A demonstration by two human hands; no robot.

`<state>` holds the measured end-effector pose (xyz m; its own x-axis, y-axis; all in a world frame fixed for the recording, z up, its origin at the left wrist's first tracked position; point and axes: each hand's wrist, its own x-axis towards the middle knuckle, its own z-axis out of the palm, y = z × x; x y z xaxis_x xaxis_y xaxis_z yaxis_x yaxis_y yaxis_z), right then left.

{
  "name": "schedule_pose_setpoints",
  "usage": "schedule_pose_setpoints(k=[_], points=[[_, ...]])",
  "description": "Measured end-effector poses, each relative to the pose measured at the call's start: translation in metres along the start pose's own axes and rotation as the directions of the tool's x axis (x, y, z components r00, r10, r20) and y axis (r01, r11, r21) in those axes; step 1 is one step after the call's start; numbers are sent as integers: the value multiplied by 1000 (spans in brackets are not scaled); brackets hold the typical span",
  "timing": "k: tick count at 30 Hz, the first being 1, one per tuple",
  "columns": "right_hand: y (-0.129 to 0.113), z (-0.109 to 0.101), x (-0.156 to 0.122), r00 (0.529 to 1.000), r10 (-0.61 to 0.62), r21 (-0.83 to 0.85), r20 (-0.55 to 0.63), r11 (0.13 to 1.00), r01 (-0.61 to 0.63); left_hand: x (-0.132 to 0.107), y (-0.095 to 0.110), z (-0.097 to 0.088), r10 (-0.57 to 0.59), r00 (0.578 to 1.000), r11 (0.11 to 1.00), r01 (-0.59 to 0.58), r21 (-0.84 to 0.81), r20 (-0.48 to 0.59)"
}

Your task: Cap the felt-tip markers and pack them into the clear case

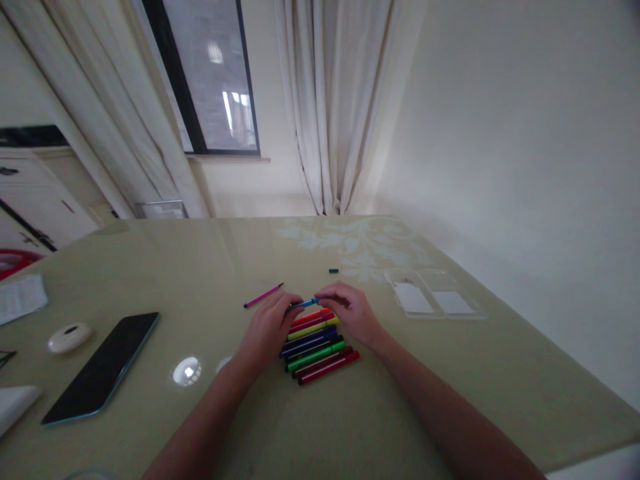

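A blue marker [308, 303] is held crosswise between my two hands, over the far end of a row of markers. My left hand [273, 325] is closed round its left part, and the fingers of my right hand [350, 308] pinch its right end. Just below lie several capped markers [320, 347] side by side, in orange, red, yellow, dark blue, green and dark red. A pink marker [263, 295] with a dark tip showing rests beyond my left hand. Farther off, a small dark green cap [333, 271] lies alone on the table.
An opened clear plastic case [434, 293] with white inserts lies to the right, near the wall. On the left are a black tablet [103, 370], a round white object [69, 338] and a paper packet [23, 297]. The pale table [200, 267] reaches toward the curtains [335, 100].
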<state>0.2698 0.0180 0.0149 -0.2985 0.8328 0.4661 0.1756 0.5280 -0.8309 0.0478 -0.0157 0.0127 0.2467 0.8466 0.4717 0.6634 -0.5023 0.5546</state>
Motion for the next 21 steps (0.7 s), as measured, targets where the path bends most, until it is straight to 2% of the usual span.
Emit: schedule_pose_setpoints(k=[7, 14, 21], points=[[-1, 1, -1, 996, 88, 97, -9, 991, -87, 1, 7, 1, -83, 997, 981, 81, -174, -4], [-4, 5, -3, 995, 88, 128, -36, 988, -82, 1, 7, -5, -90, 996, 982, 85, -168, -25], [-9, 7, -3, 997, 76, 72, -22, 995, -75, 1, 9, -3, -64, 998, 991, 62, -120, -15]])
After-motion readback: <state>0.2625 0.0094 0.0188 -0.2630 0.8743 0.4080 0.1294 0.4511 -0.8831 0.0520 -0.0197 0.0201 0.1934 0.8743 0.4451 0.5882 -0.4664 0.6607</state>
